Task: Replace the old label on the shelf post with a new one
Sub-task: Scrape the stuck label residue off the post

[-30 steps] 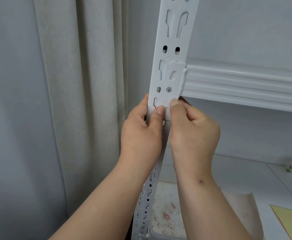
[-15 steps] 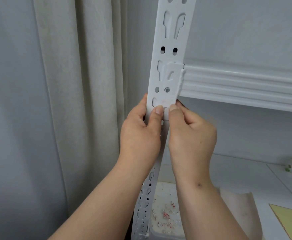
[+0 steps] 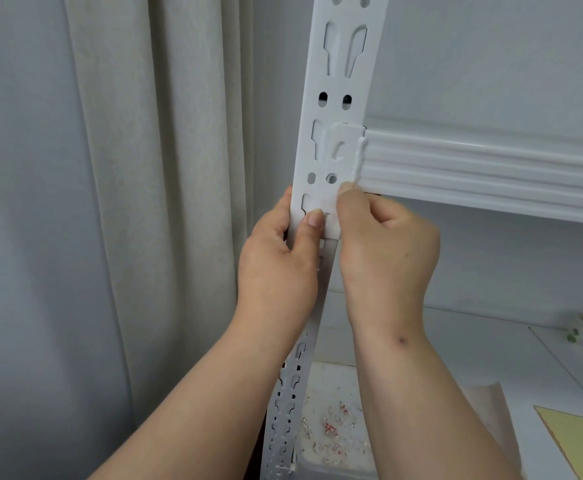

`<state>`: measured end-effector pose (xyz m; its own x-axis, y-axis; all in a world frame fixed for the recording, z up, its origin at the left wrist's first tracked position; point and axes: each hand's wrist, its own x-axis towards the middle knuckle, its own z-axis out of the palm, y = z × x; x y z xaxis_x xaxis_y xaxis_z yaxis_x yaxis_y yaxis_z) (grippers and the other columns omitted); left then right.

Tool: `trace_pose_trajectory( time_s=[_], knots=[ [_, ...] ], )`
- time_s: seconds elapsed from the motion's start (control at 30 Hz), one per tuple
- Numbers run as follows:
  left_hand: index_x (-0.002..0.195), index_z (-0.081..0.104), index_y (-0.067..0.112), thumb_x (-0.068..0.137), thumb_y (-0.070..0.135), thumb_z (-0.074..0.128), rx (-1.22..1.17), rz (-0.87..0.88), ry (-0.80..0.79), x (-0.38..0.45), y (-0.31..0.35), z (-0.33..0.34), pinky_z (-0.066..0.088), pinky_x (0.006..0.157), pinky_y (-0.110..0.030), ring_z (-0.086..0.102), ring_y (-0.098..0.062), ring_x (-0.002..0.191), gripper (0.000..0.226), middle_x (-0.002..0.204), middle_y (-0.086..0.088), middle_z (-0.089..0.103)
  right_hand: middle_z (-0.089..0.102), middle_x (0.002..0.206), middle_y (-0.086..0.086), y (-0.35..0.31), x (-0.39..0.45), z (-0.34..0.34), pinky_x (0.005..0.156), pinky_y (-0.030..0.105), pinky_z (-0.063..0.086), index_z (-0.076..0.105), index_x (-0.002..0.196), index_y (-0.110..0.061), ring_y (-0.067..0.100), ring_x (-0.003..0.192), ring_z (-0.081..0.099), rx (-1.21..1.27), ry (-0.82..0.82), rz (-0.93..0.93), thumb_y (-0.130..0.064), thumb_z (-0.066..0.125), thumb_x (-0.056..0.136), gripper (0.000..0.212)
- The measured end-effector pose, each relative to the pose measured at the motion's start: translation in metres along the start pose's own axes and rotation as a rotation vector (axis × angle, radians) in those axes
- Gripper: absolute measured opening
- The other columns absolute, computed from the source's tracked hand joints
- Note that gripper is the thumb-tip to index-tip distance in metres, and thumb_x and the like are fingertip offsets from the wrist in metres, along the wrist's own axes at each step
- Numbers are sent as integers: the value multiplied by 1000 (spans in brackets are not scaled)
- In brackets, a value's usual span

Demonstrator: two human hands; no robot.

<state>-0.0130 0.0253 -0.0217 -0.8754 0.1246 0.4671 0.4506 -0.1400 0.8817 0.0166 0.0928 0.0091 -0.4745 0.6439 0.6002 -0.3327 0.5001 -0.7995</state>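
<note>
Painted metal shelving, cloth curtain, paper scraps.

Shelf post (image 3: 335, 109): white painted metal, smooth, satin, punched slots. Shelf beam (image 3: 484, 168): same white metal, ribbed, glossier highlights. Label (image 3: 330, 216) on post: thin white paper or film, matt, material unclear. Curtain (image 3: 151, 168): off-white woven cloth, matt, slightly rough. Wall (image 3: 20, 202): matt grey. Tray (image 3: 331, 427) below: whitish plastic, with paper shreds. Yellow sheet (image 3: 574, 441): matt paper or card.

Both forearms raised, left hand (image 3: 279, 261) curled with thumb pressed flat, right hand (image 3: 383, 251) fisted, thumb extended upward.
</note>
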Motion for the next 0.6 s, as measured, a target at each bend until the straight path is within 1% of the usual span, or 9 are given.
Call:
trace_pose_trajectory(
  time_s=[0.1, 0.17, 0.2, 0.27, 0.3, 0.37, 0.47, 0.57, 0.6],
  knots=[
    [128, 63, 34, 100, 25, 52, -5, -8, -2, -1, 0, 0, 54, 96, -39, 69, -5, 103, 31, 112, 11, 73, 43, 37, -13, 5, -4, -2, 50, 23, 27, 44, 41, -25, 10, 42, 39, -5, -6, -4, -25, 59, 86, 47],
    [127, 63, 34, 101, 24, 52, -12, -12, -5, 0, 0, -1, 54, 96, -36, 69, -3, 102, 30, 111, 12, 73, 59, 49, -21, 9, -11, -4, 52, 20, 36, 59, 62, -24, 4, 45, 47, 30, -46, 41, -25, 59, 86, 24],
    [127, 63, 34, 101, 24, 52, -8, -9, -9, 0, 0, -1, 54, 96, -36, 69, -3, 102, 30, 111, 12, 73, 62, 53, -22, 8, -12, -5, 52, 17, 38, 62, 67, -26, 2, 47, 49, 46, -54, 63, -25, 59, 86, 19],
    [128, 62, 34, 101, 25, 52, -6, -3, -4, 1, 0, -1, 54, 97, -37, 68, -4, 104, 31, 113, 11, 72, 51, 41, -18, 5, -9, -4, 49, 19, 33, 49, 50, -19, 6, 42, 45, 50, -41, 51, -24, 60, 87, 39],
    [128, 62, 35, 101, 26, 52, -6, -2, 0, 1, -1, -1, 54, 97, -37, 68, -4, 104, 31, 113, 11, 72, 44, 36, -13, 3, -6, -2, 48, 22, 29, 42, 41, -24, 10, 40, 41, 43, -26, 41, -26, 61, 87, 50],
    [128, 62, 37, 101, 28, 52, 5, 0, -1, 0, -2, -1, 54, 96, -38, 68, -5, 104, 31, 112, 10, 72, 37, 32, -10, -2, -1, 1, 49, 23, 25, 42, 33, -30, 13, 39, 37, 49, 0, 27, -29, 62, 86, 57],
    [127, 62, 37, 101, 28, 52, -7, -5, -4, -1, -2, 0, 55, 94, -38, 69, -5, 102, 30, 111, 10, 73, 40, 35, -11, 2, -5, 0, 49, 22, 26, 52, 39, -32, 11, 40, 38, 44, -13, 16, -24, 60, 86, 49],
    [127, 63, 36, 100, 27, 53, -19, -13, 0, 1, -4, -1, 55, 95, -38, 69, -5, 102, 30, 112, 10, 72, 45, 39, -15, 4, -11, -3, 48, 16, 31, 72, 64, -30, 7, 42, 42, 98, -65, 64, -16, 58, 84, 28],
    [127, 63, 35, 100, 27, 53, -16, -9, 0, 1, -4, -1, 54, 96, -39, 69, -5, 103, 30, 112, 9, 72, 43, 38, -13, 3, -9, -4, 47, 16, 29, 70, 59, -31, 8, 41, 40, 101, -67, 65, -15, 58, 83, 32]
  ],
)
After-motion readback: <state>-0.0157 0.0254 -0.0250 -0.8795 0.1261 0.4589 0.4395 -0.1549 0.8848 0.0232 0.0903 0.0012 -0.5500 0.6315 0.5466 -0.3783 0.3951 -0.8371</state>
